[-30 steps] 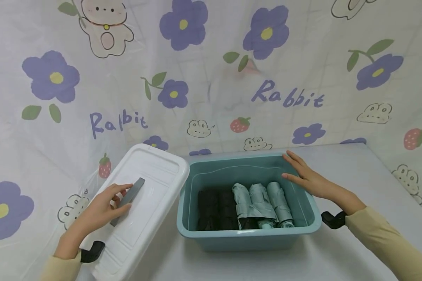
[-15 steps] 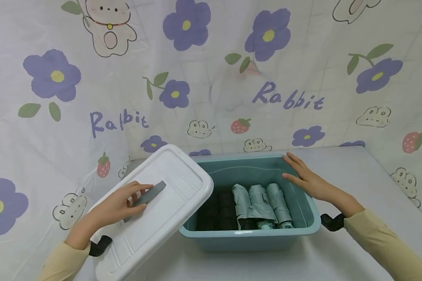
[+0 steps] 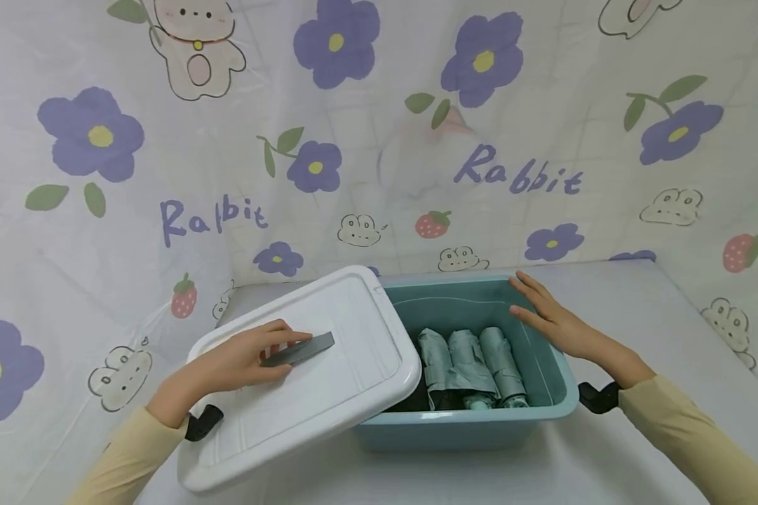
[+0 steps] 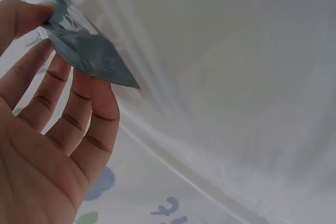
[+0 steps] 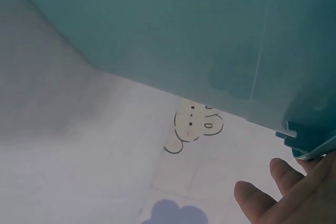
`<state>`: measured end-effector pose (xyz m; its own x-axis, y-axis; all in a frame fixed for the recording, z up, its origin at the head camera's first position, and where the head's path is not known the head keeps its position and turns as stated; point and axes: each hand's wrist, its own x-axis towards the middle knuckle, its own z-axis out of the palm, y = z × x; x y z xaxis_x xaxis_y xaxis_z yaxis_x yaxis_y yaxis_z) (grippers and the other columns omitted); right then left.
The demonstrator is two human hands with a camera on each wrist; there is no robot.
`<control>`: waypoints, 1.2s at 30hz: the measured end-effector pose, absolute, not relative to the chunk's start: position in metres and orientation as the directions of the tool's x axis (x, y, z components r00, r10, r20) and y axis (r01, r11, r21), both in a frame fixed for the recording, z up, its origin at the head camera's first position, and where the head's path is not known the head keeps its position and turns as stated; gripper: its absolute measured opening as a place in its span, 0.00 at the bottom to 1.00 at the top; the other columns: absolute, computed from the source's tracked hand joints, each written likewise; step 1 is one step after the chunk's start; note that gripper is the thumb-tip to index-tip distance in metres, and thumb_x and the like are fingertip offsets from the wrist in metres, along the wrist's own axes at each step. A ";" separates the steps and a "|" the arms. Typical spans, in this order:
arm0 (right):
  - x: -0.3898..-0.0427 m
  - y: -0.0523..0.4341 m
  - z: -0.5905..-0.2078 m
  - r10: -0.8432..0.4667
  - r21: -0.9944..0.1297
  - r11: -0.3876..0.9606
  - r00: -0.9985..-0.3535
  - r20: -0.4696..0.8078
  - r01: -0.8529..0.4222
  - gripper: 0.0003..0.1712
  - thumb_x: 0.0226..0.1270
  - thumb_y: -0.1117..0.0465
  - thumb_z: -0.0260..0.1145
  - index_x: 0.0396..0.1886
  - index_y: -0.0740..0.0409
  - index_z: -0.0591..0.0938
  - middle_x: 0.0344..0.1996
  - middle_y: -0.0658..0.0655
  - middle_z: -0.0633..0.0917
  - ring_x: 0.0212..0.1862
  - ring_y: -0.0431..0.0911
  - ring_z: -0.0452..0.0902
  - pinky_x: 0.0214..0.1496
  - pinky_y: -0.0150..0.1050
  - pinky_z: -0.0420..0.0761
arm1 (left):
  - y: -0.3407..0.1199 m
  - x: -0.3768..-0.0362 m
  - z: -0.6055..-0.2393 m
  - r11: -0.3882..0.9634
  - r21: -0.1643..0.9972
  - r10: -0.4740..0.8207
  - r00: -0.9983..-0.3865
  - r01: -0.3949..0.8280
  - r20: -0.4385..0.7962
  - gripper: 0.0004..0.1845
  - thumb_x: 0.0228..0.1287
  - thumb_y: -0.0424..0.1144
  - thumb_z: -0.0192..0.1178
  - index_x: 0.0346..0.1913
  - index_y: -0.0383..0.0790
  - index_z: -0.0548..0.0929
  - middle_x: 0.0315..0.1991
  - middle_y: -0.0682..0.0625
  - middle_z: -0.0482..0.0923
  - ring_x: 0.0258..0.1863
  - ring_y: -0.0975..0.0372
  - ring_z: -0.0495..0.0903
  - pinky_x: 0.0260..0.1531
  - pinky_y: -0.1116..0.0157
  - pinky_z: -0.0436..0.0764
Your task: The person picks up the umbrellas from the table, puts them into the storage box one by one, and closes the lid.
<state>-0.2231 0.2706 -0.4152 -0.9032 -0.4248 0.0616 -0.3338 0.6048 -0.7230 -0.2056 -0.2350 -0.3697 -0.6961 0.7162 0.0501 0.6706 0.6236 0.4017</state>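
In the head view, my left hand (image 3: 236, 358) pinches the grey handle (image 3: 315, 347) of a white plastic lid (image 3: 353, 372) between thumb and fingers. The left wrist view shows that handle (image 4: 100, 59) from close by. Tilted, the lid overlaps the left part of a teal storage bin (image 3: 448, 431). Several rolled teal bundles (image 3: 501, 361), perhaps folded umbrellas, lie inside; the dark ones beside them are mostly hidden under the lid. My right hand (image 3: 552, 319) rests on the bin's right rim with fingers extended; in the right wrist view its fingers (image 5: 254, 200) are beside the bin wall.
The bin stands on a pale table (image 3: 618, 308). Behind it hangs a white curtain (image 3: 391, 182) printed with purple flowers, strawberries and rabbits. A black strap piece (image 3: 599, 398) sits at the right wrist, another (image 3: 203, 423) at the left.
The left hand has carried the lid rightward over the bin's left side and turned it flatter, covering most of the dark rolls. The right hand stays at the rim.
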 end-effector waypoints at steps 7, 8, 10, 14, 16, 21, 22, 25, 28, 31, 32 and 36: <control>-0.225 0.271 -0.415 -0.426 -0.722 0.601 -0.902 0.075 -0.344 0.37 0.74 0.52 0.46 0.74 0.56 0.43 0.73 0.62 0.36 0.72 0.64 0.30 0.61 0.72 0.42 | -0.216 -0.213 -0.364 0.592 0.385 0.764 -0.645 0.708 0.012 0.25 0.60 0.39 0.60 0.62 0.51 0.73 0.43 0.58 0.73 0.33 0.65 0.71 0.33 0.70 0.75; -0.225 0.271 -0.415 -0.426 -0.722 0.600 -0.902 0.075 -0.343 0.37 0.74 0.52 0.46 0.74 0.56 0.43 0.73 0.62 0.36 0.72 0.64 0.30 0.61 0.72 0.42 | -0.214 -0.215 -0.363 0.587 0.390 0.769 -0.639 0.710 0.004 0.25 0.60 0.38 0.60 0.62 0.50 0.73 0.43 0.58 0.73 0.34 0.65 0.72 0.34 0.70 0.75; -0.225 0.271 -0.416 -0.423 -0.721 0.602 -0.903 0.074 -0.341 0.37 0.74 0.52 0.46 0.74 0.56 0.43 0.73 0.62 0.36 0.72 0.64 0.30 0.61 0.72 0.42 | -0.209 -0.218 -0.361 0.580 0.397 0.778 -0.628 0.711 -0.012 0.26 0.60 0.38 0.59 0.63 0.50 0.72 0.43 0.58 0.73 0.34 0.65 0.72 0.35 0.70 0.75; -0.226 0.271 -0.418 -0.415 -0.718 0.609 -0.907 0.073 -0.336 0.36 0.74 0.51 0.46 0.74 0.56 0.43 0.73 0.61 0.37 0.72 0.63 0.30 0.61 0.71 0.42 | -0.200 -0.223 -0.356 0.579 0.403 0.784 -0.619 0.709 -0.038 0.26 0.61 0.38 0.59 0.64 0.52 0.71 0.44 0.58 0.72 0.36 0.65 0.72 0.36 0.69 0.76; -0.225 0.270 -0.418 -0.413 -0.719 0.609 -0.908 0.074 -0.336 0.36 0.74 0.52 0.46 0.74 0.56 0.43 0.73 0.61 0.36 0.72 0.63 0.30 0.61 0.71 0.42 | -0.195 -0.225 -0.353 0.579 0.400 0.787 -0.615 0.711 -0.046 0.26 0.62 0.39 0.58 0.64 0.52 0.70 0.44 0.58 0.72 0.36 0.64 0.72 0.36 0.68 0.76; -0.224 0.269 -0.417 -0.413 -0.727 0.600 -0.908 0.077 -0.335 0.36 0.74 0.54 0.46 0.74 0.56 0.43 0.73 0.62 0.37 0.72 0.64 0.30 0.61 0.72 0.42 | -0.182 -0.229 -0.350 0.555 0.395 0.810 -0.584 0.732 -0.054 0.26 0.63 0.39 0.57 0.65 0.51 0.70 0.46 0.56 0.72 0.35 0.63 0.72 0.36 0.69 0.74; -0.224 0.269 -0.417 -0.413 -0.728 0.599 -0.908 0.078 -0.335 0.36 0.74 0.54 0.46 0.74 0.56 0.44 0.73 0.62 0.37 0.72 0.64 0.31 0.61 0.72 0.42 | -0.180 -0.229 -0.350 0.552 0.387 0.814 -0.579 0.739 -0.057 0.26 0.63 0.39 0.57 0.65 0.51 0.69 0.46 0.56 0.72 0.35 0.62 0.71 0.36 0.70 0.73; -0.225 0.268 -0.416 -0.414 -0.730 0.595 -0.907 0.080 -0.337 0.35 0.74 0.54 0.46 0.74 0.56 0.44 0.73 0.62 0.37 0.72 0.64 0.31 0.61 0.71 0.42 | -0.174 -0.232 -0.352 0.545 0.355 0.825 -0.562 0.759 -0.064 0.27 0.63 0.39 0.57 0.65 0.51 0.69 0.47 0.56 0.72 0.35 0.62 0.71 0.36 0.70 0.72; -0.225 0.267 -0.415 -0.416 -0.731 0.591 -0.905 0.087 -0.341 0.35 0.74 0.53 0.45 0.74 0.56 0.43 0.73 0.62 0.37 0.72 0.64 0.31 0.61 0.72 0.42 | -0.166 -0.234 -0.352 0.544 0.321 0.831 -0.552 0.776 -0.073 0.27 0.63 0.39 0.57 0.66 0.52 0.69 0.47 0.57 0.72 0.35 0.63 0.70 0.37 0.71 0.70; -0.223 0.268 -0.416 -0.408 -0.727 0.592 -0.907 0.101 -0.348 0.35 0.74 0.53 0.45 0.74 0.56 0.45 0.73 0.61 0.39 0.72 0.64 0.32 0.61 0.72 0.42 | -0.156 -0.234 -0.350 0.531 0.314 0.841 -0.536 0.788 -0.076 0.27 0.62 0.38 0.57 0.65 0.51 0.69 0.48 0.56 0.72 0.37 0.64 0.69 0.39 0.70 0.70; -0.223 0.268 -0.416 -0.406 -0.726 0.591 -0.907 0.109 -0.352 0.35 0.74 0.53 0.45 0.74 0.56 0.45 0.73 0.62 0.39 0.72 0.64 0.33 0.60 0.72 0.43 | -0.152 -0.233 -0.349 0.528 0.313 0.843 -0.532 0.790 -0.077 0.27 0.62 0.38 0.56 0.65 0.51 0.69 0.48 0.56 0.72 0.37 0.64 0.69 0.39 0.70 0.70; -0.222 0.271 -0.417 -0.393 -0.716 0.598 -0.910 0.129 -0.360 0.35 0.74 0.54 0.46 0.74 0.57 0.46 0.73 0.62 0.42 0.72 0.65 0.35 0.60 0.73 0.44 | -0.139 -0.233 -0.349 0.508 0.302 0.856 -0.513 0.807 -0.069 0.26 0.62 0.38 0.56 0.65 0.50 0.70 0.48 0.55 0.72 0.39 0.65 0.68 0.41 0.69 0.70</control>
